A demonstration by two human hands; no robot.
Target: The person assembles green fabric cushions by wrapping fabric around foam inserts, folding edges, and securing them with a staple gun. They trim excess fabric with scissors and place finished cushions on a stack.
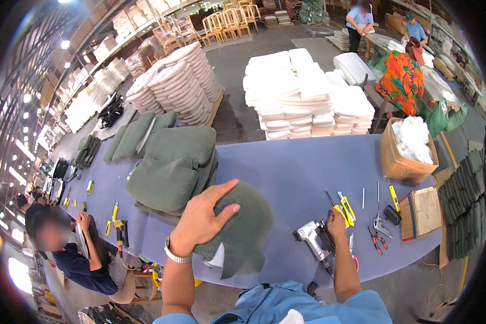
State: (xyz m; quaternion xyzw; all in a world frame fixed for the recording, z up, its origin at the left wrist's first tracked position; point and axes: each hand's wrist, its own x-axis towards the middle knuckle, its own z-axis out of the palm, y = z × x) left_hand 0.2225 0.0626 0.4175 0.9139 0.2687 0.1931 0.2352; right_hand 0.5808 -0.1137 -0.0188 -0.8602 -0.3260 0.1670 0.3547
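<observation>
Dark green fabric covers the cushion (248,221) at the centre of the frame, lying on the blue-grey desk (297,167) with a bit of white material (217,256) showing at its lower left edge. Across its upper left part lies the left hand (205,216), fingers extended and thumb spread wide. Just behind, left of centre, similar green cushions (173,162) are stacked.

Right of centre, the right hand (337,222) has its fingers curled in at a yellow-handled tool (338,209); I cannot tell whether it grips it. Just beside that hand, on its left, lies a silver air tool (310,236). A yellow cutter (348,208) lies close by on the other side, and red-handled pliers (377,241) rest farther right. Near the desk's far right corner stands a cardboard box (404,163) holding white stuffing (413,141).
</observation>
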